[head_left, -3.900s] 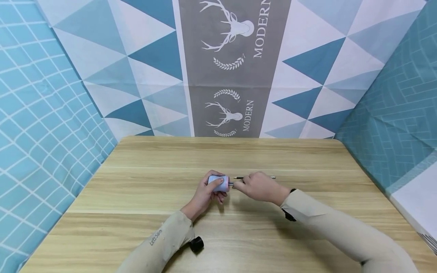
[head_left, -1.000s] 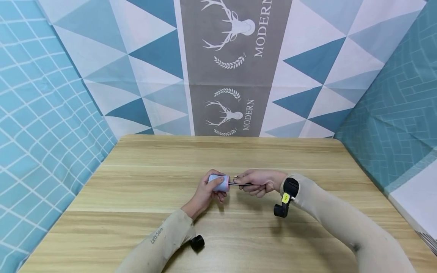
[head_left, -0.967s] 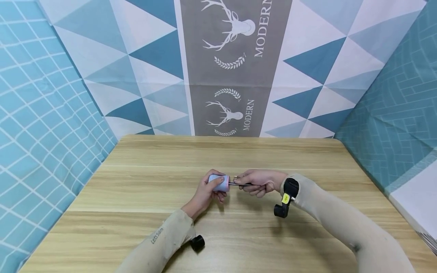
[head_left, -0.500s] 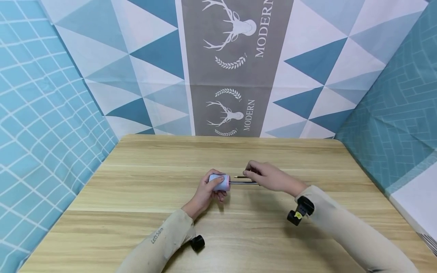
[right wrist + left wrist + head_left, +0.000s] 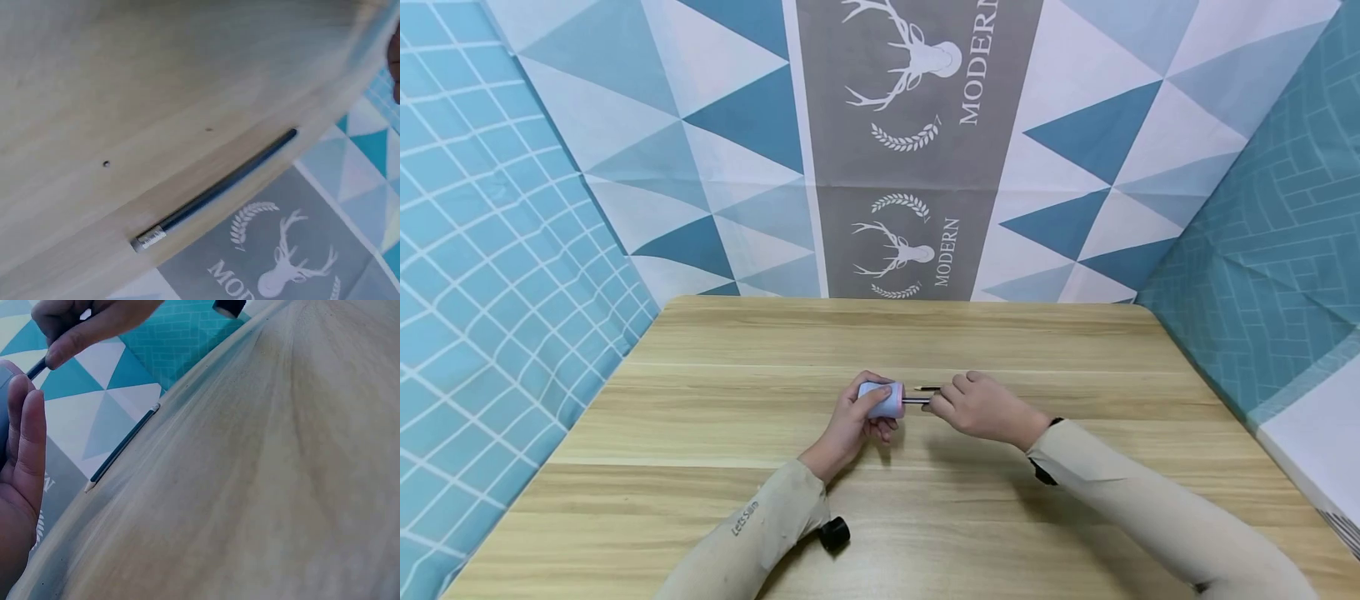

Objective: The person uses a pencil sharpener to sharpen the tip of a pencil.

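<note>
Pale wood grain crosses the tabletop (image 5: 625, 500) before me. The left hand (image 5: 848, 417) curls its fingers round a blue cup (image 5: 878, 402) tipped sideways; the right hand (image 5: 983, 412) pinches a dark stick (image 5: 916, 401) at its pink mouth. That looks partly inside, so the work seems unfinished; a pencil (image 5: 219, 187) lies untouched beyond.
</note>
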{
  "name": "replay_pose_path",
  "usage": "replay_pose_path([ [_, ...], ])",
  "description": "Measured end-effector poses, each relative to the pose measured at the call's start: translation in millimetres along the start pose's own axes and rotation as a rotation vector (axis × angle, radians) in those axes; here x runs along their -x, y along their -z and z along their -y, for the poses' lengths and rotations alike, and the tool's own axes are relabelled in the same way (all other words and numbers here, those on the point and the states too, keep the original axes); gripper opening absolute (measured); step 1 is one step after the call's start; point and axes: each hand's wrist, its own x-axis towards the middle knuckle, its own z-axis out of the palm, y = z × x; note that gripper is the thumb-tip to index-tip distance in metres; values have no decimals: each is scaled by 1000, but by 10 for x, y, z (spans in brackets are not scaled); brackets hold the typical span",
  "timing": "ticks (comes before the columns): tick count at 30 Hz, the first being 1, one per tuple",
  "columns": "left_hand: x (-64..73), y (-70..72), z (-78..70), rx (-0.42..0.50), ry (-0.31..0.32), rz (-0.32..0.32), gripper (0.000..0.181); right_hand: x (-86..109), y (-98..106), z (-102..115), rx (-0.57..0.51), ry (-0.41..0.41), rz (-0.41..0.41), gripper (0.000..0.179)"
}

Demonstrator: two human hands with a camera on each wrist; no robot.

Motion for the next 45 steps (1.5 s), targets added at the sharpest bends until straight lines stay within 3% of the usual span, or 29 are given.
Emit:
replay_pose_path([
  [5,-5,9,6,8,2,-9,7,-29,-120,21,-72,-15,-23,38],
  [8,-11,13,9,15,9,-11,7,-59,-125,40,-245,-96,22,39],
  [11,-4,13,10,18,14,1,6,-83,-86,50,-517,-217,101,35],
  [15,9,7,5,22,19,17,7,-133,-8,15,-915,-430,253,29],
  [18,18,1,-4,24,22,17,7,-188,37,-36,-1145,-611,381,31],
  [23,15,-3,-5,26,7,14,6,-222,56,-121,-1626,-956,589,35],
  [27,21,-6,-5,22,-16,20,6,-192,22,-145,-2070,-1234,706,28],
  [30,25,-7,-12,8,-20,31,8,-161,3,-139,-2242,-1340,747,23],
  [34,6,-4,-4,6,-19,27,8,-157,-8,-152,-2282,-1350,758,22],
  [37,0,0,5,18,-23,13,7,-175,-16,-175,-2187,-1315,765,24],
  [39,4,4,5,14,-21,11,7,-181,-10,-190,-2051,-1268,756,28],
  [42,15,2,-6,-13,-15,26,10,-195,50,-227,-1757,-1162,723,36],
  [45,18,-2,-16,-35,-10,37,14,-205,144,-262,-1411,-980,639,34],
])
